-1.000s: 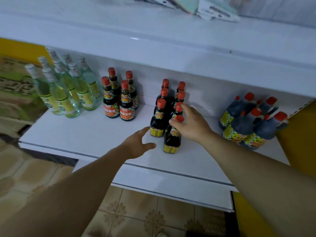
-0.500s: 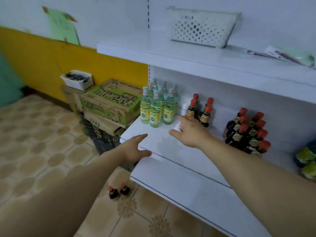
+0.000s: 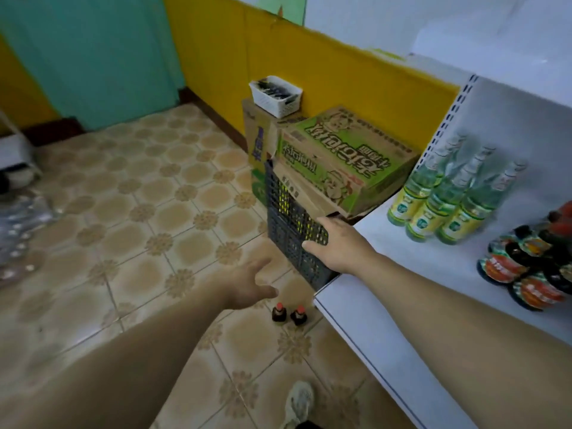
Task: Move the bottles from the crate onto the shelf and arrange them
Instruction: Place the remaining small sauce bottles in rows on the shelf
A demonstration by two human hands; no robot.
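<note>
Bottles (image 3: 279, 313) with red caps, two small dark ones, are standing upright on the floor (image 3: 139, 227), just beside each other and near the shelf's left front corner.

The fingers (image 3: 262, 264) of the left hand (image 3: 247, 286) are spreading apart and gripping nothing. This hand is hovering above and slightly left of the two bottles, apart from both. The fingers (image 3: 323, 226) of the right hand (image 3: 337, 246) are lying nearly straight, also holding nothing. They are showing in front of the dark crate (image 3: 286, 212), but whether they are touching its mesh cannot be told.

Outward from the hands, the crate is sitting against the left end of the shelf (image 3: 387, 305), beneath tilted cardboard boxes (image 3: 340, 162) that are carrying a white basket (image 3: 275, 96). Yellowish patches are showing through the mesh, but the contents are not identifiable. On the shelf, pale green bottles (image 3: 448, 205) are standing far left and dark sauce bottles (image 3: 526, 274) are grouping to the right. A shoe (image 3: 298, 400) is showing at the near edge, near the floor bottles.

Probable hazards:
- The floor bottles look narrow-based and are standing close together, so a sideways approach by the left hand is likely to knock one into the other on hard tile.
- Taking both in one hand is risking a slip.
- A forward step could kick them.
- Dragging the crate may be enough to shift the boxes resting on it.
</note>
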